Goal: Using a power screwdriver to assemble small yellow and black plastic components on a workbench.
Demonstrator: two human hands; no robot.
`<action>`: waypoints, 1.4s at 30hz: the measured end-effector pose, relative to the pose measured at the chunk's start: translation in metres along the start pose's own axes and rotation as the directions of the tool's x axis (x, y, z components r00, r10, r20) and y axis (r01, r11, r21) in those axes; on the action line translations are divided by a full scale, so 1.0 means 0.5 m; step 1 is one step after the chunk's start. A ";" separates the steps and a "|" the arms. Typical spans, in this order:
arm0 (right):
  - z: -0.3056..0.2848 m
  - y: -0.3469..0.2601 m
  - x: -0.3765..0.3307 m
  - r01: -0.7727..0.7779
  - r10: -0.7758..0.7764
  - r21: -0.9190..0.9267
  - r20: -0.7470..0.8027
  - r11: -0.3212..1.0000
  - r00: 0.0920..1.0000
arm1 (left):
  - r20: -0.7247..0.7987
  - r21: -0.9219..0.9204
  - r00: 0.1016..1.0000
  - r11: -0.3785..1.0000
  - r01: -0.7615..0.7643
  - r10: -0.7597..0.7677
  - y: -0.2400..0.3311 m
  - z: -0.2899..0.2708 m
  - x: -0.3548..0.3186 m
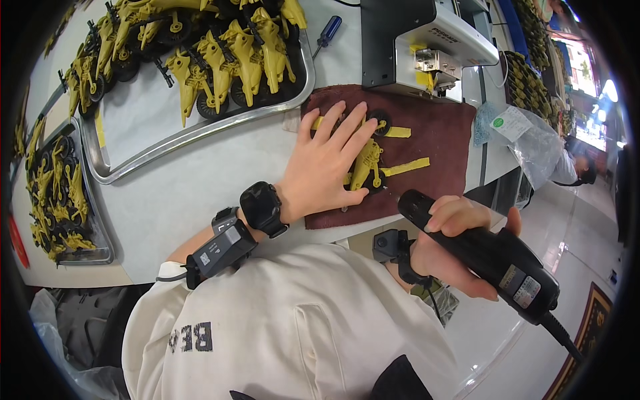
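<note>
My left hand [331,157] lies with its fingers spread over a yellow toy motorcycle [364,167] on a dark red cloth [443,157], covering part of it. The thumb rests beside the toy's lower wheel, and another black wheel [379,123] shows past the fingertips. Strips of yellow tape [407,167] stick out to the right of the toy. My right hand [460,233] is wrapped round a black corded electric screwdriver [493,257]. Its tip points up and left at the toy, just short of the lower wheel.
A metal tray [200,140] at the upper left holds several yellow toy motorcycles, and a smaller tray [107,250] holds more. Behind the cloth are a blue-handled screwdriver [330,30] and a grey-and-white machine [433,43]. A clear plastic bag [533,143] hangs at the right edge.
</note>
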State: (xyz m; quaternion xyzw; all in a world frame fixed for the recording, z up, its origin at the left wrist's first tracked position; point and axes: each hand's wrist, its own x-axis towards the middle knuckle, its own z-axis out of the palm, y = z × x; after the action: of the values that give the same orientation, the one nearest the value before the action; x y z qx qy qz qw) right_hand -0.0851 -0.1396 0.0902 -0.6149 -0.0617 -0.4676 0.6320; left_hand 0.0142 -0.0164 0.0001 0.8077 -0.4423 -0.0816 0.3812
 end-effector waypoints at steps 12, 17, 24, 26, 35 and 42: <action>-0.009 0.054 -0.014 -0.134 0.137 -0.123 0.011 0.983 0.991 | 0.005 0.008 1.000 1.000 -0.005 0.005 0.000 0.001 0.004; -0.026 0.043 0.038 -0.236 0.228 0.087 0.098 0.968 0.969 | 0.006 0.007 1.000 1.000 0.003 -0.003 0.001 -0.005 0.004; -0.006 0.112 0.246 0.128 -0.157 -0.219 -0.123 0.967 0.980 | 0.027 0.006 1.000 1.000 -0.008 0.008 0.003 -0.007 0.006; 0.012 0.131 0.262 0.038 -0.086 -0.484 -0.078 0.874 0.993 | 0.035 -0.002 0.999 1.000 -0.018 0.018 0.003 -0.008 0.006; 0.000 0.033 0.028 -0.127 0.082 0.157 0.263 0.979 0.961 | 0.035 0.006 0.998 0.999 -0.043 0.042 -0.004 -0.005 0.002; 0.013 0.017 -0.008 -0.106 0.067 0.109 0.314 0.988 0.947 | 0.031 0.029 0.998 0.998 -0.047 0.046 -0.002 -0.006 0.000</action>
State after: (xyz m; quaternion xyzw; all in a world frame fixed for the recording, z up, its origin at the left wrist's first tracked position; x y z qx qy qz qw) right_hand -0.0786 -0.1335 0.0829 -0.6420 -0.1620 -0.3323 0.6717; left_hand 0.0165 -0.0143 0.0015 0.8015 -0.4679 -0.0780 0.3642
